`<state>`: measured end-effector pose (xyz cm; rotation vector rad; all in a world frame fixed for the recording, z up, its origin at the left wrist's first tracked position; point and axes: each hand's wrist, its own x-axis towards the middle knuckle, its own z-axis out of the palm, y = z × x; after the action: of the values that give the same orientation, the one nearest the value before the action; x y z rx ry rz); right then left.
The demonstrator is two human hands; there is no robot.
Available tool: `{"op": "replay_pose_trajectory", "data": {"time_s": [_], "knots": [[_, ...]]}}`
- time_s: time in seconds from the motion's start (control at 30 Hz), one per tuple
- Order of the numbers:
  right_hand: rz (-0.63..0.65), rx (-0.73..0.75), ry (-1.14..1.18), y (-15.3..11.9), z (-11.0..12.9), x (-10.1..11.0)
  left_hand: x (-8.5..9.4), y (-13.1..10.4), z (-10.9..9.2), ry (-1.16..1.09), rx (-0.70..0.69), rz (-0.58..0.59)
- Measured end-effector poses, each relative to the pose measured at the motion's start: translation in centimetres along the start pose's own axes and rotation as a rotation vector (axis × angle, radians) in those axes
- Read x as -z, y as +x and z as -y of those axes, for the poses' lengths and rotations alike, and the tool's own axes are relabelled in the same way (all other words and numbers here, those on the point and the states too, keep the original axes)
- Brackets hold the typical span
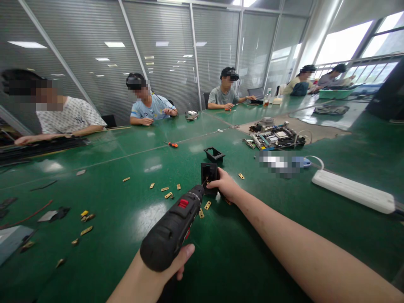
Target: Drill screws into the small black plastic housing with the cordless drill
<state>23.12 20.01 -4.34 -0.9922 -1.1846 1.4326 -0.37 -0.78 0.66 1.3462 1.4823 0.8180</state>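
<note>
My left hand is wrapped round the handle of a black power drill with a red switch on top. The drill's bit points up and right, at a black plastic housing that stands upright on the green table. My right hand grips that housing from the right, with its thumb near the bit's tip. Just behind lies a second black frame. Small brass plates are scattered beside and in front of the housing. The drill's handle is mostly hidden.
A circuit board and a white power strip lie to the right on the green table. An orange screwdriver lies further back. Brass pieces, wires and a grey box are at left. Several people sit across the table.
</note>
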Motion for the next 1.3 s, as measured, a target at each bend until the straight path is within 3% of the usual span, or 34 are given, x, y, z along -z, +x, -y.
{"op": "replay_pose_trajectory", "data": {"time_s": [0.37,0.7,1.03,1.3], "knots": [[-0.030,0.022,-0.008,0.2,-0.3,0.0,0.2,-0.1,-1.0,0.011,-0.004,0.038],[-0.026,0.022,0.020,0.1,-0.2,-0.1,-1.1,-2.2,-4.8,0.067,0.039,-0.110],[-0.028,0.029,0.004,0.0,0.0,-0.2,-0.3,-1.4,-2.3,0.121,0.031,-0.091],[-0.041,0.026,-0.005,0.2,-0.1,-0.2,-0.2,-1.8,-3.5,0.199,0.047,-0.086]]}}
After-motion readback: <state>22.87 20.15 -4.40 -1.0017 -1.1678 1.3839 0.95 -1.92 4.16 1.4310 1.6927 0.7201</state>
